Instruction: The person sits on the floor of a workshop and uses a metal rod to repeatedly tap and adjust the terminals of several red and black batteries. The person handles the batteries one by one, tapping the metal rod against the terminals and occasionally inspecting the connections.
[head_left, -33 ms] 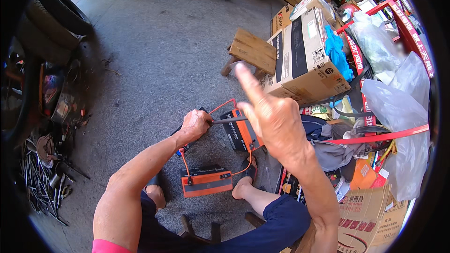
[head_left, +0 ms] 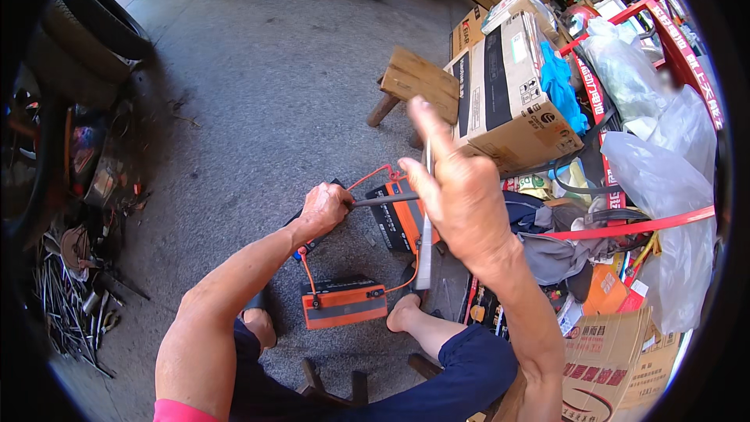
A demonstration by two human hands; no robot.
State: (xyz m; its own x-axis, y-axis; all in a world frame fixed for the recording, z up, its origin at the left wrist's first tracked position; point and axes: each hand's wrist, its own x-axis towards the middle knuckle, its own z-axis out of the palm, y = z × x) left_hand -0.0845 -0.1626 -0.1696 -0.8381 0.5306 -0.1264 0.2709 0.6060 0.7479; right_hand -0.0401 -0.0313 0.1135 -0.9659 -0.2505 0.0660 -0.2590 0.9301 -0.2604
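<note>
My left hand (head_left: pixel 326 205) is closed round a dark metal rod (head_left: pixel 387 199), low over the ground. The rod runs right, across an orange and black battery (head_left: pixel 398 227), toward my right hand (head_left: pixel 469 207). That hand is raised, index finger and thumb stretched apart, with some motion blur. Upright beside its thumb shows a flat silvery metal bar (head_left: pixel 424 254); whether it joins the rod, I cannot tell. A second orange battery (head_left: pixel 344 305) sits between my feet, linked by an orange wire (head_left: pixel 412 281). Below my left hand, a dark block with a wire is mostly hidden.
A wooden stool (head_left: pixel 422 82) and a large cardboard box (head_left: pixel 508 101) stand ahead to the right. Plastic bags (head_left: pixel 656 176) and a red rail (head_left: pixel 641 227) crowd the right. Tyres (head_left: pixel 98 19) and loose metal tools (head_left: pixel 74 305) lie at left.
My right hand has shifted slightly right, its index finger tilting with it. The silvery bar now shows upright beside its thumb, where it was not visible before. My left hand stays put.
</note>
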